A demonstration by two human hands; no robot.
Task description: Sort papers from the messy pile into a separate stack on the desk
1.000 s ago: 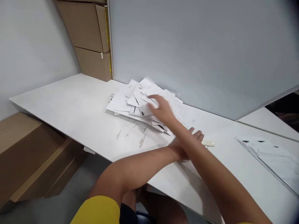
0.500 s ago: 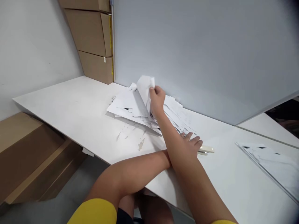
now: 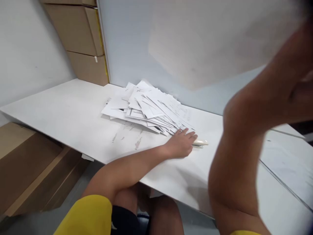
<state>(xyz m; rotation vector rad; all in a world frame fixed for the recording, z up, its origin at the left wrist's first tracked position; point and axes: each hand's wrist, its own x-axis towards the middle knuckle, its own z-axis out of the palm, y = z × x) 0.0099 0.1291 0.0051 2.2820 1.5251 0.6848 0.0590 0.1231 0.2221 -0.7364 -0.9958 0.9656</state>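
My left hand (image 3: 182,143) lies flat with its fingers spread, at the near right corner of a messy pile of printed paper sheets (image 3: 154,104). Its fingertips touch the pile's edge. Beside and partly beneath this hand is a cream stapler (image 3: 201,142), its far end showing. At the upper right my right hand (image 3: 271,94) is raised close to the camera, bent at the wrist and smeared by motion. A sheet of paper (image 3: 202,45), large and blurred, hangs up in front of the board with it; the fingertips on it are hard to see.
A second paper stack (image 3: 286,163) lies at the right on the white table (image 3: 73,111). Cardboard boxes (image 3: 85,67) stand at the back left, with more boxes (image 3: 31,163) below the table's left edge. A grey board (image 3: 127,42) rises behind the pile.
My right hand has lifted a sheet off the pile, up and to the right, close to the camera. My left hand stays by the stapler. The view has shifted slightly right.
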